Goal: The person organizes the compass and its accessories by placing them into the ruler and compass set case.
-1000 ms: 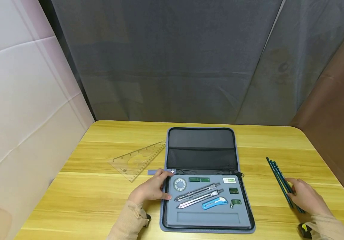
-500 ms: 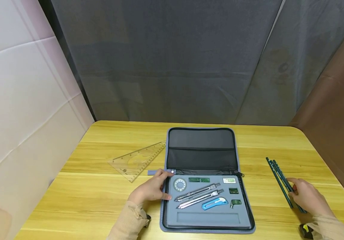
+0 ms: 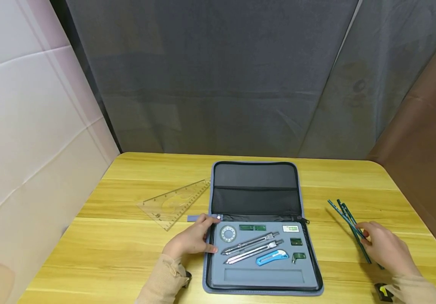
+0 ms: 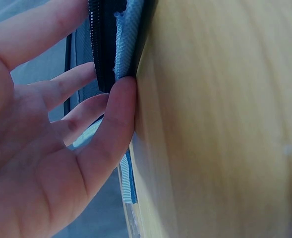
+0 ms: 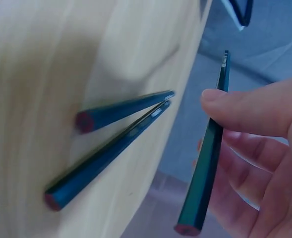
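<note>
My right hand (image 3: 387,249) pinches a dark green pencil (image 5: 201,178) between thumb and fingers, raised above the wooden table. Two more green pencils (image 5: 111,156) lie on the tabletop under it, their far tips close together. At the table's centre a zip case (image 3: 256,173) lies unfolded, its grey tray (image 3: 263,276) facing up. My left hand (image 3: 189,240) rests at the case's left edge, fingers spread and loosely extended; in the left wrist view, one fingertip touches the fabric edge beside the zip (image 4: 97,54).
Set in the tray are two silver compasses (image 3: 254,252), a blue cutter (image 3: 272,257), a round white ring (image 3: 227,233), an eraser (image 3: 290,228) and small green pieces. A long slot runs along its front. A clear set square (image 3: 176,202) lies left of the case.
My right hand has lifted one pencil off the group, its far end swinging left over the others. The left hand and the case have not moved.
</note>
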`<move>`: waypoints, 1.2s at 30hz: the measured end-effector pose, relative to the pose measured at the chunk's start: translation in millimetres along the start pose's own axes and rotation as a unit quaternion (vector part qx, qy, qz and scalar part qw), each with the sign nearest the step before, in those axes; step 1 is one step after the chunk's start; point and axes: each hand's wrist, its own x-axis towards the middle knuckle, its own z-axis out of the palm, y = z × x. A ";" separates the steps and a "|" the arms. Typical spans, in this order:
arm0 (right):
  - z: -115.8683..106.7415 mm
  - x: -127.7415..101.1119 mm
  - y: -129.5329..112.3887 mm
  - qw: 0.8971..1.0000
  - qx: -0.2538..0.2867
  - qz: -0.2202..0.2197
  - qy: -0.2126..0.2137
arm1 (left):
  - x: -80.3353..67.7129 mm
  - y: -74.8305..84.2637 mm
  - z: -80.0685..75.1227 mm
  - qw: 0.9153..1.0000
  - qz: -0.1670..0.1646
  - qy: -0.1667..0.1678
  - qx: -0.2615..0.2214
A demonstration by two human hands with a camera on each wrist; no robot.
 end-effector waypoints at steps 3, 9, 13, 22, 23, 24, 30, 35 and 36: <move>-2.3 -1.8 -8.6 1.000 -0.009 -0.015 0.022 | -0.4 0.5 -0.3 1.000 0.001 0.000 0.001; -6.9 -4.4 -28.5 0.997 -0.020 -0.040 0.056 | -0.7 0.7 -0.4 1.000 0.000 -0.001 0.002; -8.0 -5.4 -39.6 0.992 -0.035 -0.072 0.098 | -0.5 0.8 -0.3 1.000 0.000 -0.001 0.003; -6.5 -6.3 -58.7 0.967 -0.062 -0.162 0.187 | 0.2 2.0 -0.5 1.000 -0.007 -0.002 0.007; -6.2 -6.1 -61.2 0.965 -0.064 -0.169 0.192 | 0.2 2.0 -0.5 1.000 -0.007 -0.002 0.008; -6.1 -6.0 -63.7 0.963 -0.068 -0.175 0.194 | 0.3 1.9 -0.4 1.000 -0.007 -0.002 0.009; -5.7 -4.0 -80.5 0.958 -0.080 -0.194 0.196 | 0.2 1.3 -0.3 1.000 -0.007 -0.002 0.009; -4.4 -4.6 -93.4 0.950 -0.078 -0.217 0.210 | 0.3 1.8 -0.4 1.000 -0.004 -0.002 0.011; -4.0 -5.2 -96.1 0.948 -0.077 -0.224 0.214 | 0.3 1.9 -0.4 1.000 -0.004 -0.002 0.012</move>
